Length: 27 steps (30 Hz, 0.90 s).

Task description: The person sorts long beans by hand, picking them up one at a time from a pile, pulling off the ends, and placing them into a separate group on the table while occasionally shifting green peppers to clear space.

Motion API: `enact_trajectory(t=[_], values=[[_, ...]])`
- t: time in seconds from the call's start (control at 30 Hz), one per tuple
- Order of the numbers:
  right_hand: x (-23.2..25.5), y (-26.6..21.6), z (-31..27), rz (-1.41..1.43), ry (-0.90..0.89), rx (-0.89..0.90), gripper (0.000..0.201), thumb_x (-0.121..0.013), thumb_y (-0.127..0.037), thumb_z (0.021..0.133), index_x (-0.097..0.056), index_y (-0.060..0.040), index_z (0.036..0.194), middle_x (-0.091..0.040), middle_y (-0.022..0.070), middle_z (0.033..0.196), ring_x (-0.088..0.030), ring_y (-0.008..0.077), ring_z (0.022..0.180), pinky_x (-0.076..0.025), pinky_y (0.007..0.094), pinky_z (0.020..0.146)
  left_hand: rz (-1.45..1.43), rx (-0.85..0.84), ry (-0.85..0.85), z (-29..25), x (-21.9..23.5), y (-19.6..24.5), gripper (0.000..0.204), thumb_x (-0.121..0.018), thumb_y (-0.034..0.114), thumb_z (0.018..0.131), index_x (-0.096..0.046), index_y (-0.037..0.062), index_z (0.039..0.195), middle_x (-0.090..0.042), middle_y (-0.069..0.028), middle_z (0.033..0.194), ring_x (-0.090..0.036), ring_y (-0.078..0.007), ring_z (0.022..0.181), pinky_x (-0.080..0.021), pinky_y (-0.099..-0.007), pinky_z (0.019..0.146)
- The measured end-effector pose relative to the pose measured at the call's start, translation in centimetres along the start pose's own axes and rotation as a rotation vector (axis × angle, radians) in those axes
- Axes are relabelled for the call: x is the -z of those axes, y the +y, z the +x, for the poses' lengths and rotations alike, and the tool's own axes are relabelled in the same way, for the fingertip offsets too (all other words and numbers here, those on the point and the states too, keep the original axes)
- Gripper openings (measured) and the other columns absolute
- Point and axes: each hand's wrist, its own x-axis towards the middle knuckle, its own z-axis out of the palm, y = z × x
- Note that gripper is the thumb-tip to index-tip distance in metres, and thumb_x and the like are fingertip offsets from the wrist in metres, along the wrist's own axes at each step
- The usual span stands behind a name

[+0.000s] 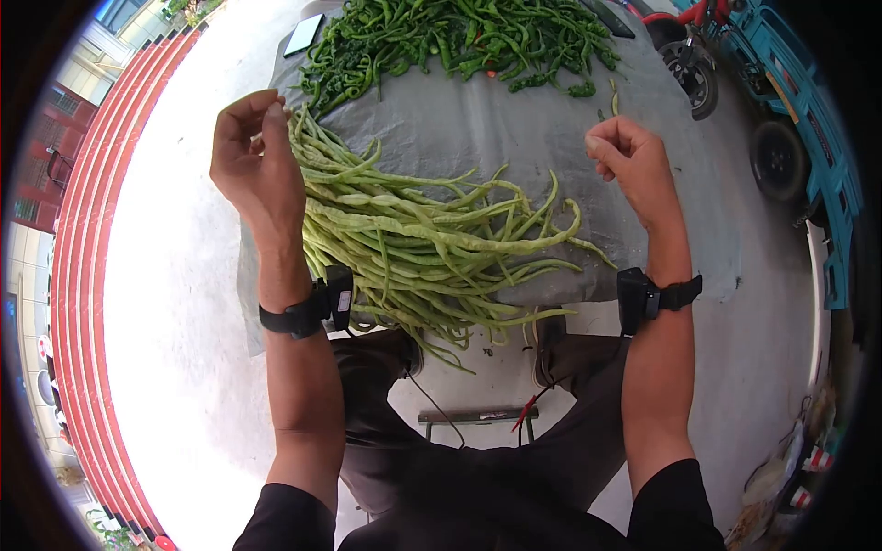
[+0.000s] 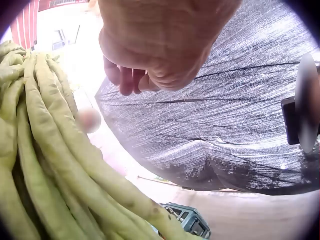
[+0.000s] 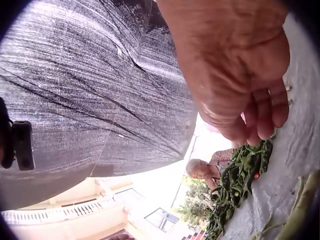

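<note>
A big pile of long pale green beans (image 1: 413,230) spreads over the grey cloth (image 1: 487,129) in front of the knees. My left hand (image 1: 262,170) is raised at the pile's left end, fingers loosely bent, thumb tip near the index finger. In the left wrist view nothing shows in that hand (image 2: 155,45), and beans (image 2: 55,140) rise beside it. On the other side, my right hand (image 1: 634,165) hovers over the cloth beyond the bean tips, fingers loosely curled. The right wrist view shows nothing held in this hand (image 3: 240,80).
Dark green chili peppers (image 1: 459,41) are heaped at the cloth's far side, near a pale flat rectangular object (image 1: 303,35). Another person (image 3: 202,169) is behind the peppers. A blue cart (image 1: 808,138) stands at right, red-edged steps (image 1: 101,230) at left. Below the cloth is a stool (image 1: 478,416).
</note>
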Motion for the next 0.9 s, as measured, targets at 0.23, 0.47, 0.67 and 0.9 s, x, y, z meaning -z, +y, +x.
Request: enact_trajectory(t=[0.23,0.47,0.67,0.9], values=[[-1.8,-0.8,0.0,-0.117,-0.051,0.084,0.012,-0.074,-0.014,0.095,-0.072,-0.0028,0.097,-0.067,-0.0043,0.083,-0.058,0.0049,0.076,-0.047,0.0243,0.071,-0.240,-0.009,0.037,0.1,0.8,0.5,0.014,-0.067,0.003,0.101,-0.069,-0.0020,0.114,-0.073,-0.0101,0.104,-0.071,-0.0147,0.086,-0.056,-0.0257,0.076],[-2.4,-1.2,0.4,-0.100,-0.064,0.075,0.012,-0.073,-0.014,0.096,-0.071,-0.0020,0.098,-0.067,-0.0034,0.085,-0.059,0.0047,0.080,-0.048,0.0246,0.075,-0.320,0.094,0.148,1.1,3.1,-0.8,0.014,-0.069,0.006,0.101,-0.069,0.0008,0.114,-0.074,-0.0113,0.106,-0.072,-0.0152,0.083,-0.054,-0.0253,0.071],[-2.9,-1.1,0.3,-0.101,-0.095,0.070,0.012,-0.072,-0.013,0.097,-0.070,-0.0016,0.100,-0.067,-0.0032,0.088,-0.059,0.0051,0.081,-0.049,0.0248,0.077,-0.393,0.302,0.277,1.6,4.9,-1.0,0.015,-0.066,0.006,0.102,-0.067,0.0011,0.116,-0.073,-0.0120,0.110,-0.071,-0.0159,0.086,-0.055,-0.0275,0.074],[-3.5,-1.1,0.4,-0.081,-0.135,0.074,0.013,-0.070,-0.013,0.098,-0.068,-0.0002,0.099,-0.066,-0.0021,0.087,-0.060,0.0059,0.082,-0.049,0.0247,0.077,-0.448,0.327,0.327,2.1,5.8,-1.4,0.015,-0.065,0.004,0.100,-0.066,0.0015,0.114,-0.073,-0.0118,0.107,-0.070,-0.0157,0.080,-0.051,-0.0270,0.068]])
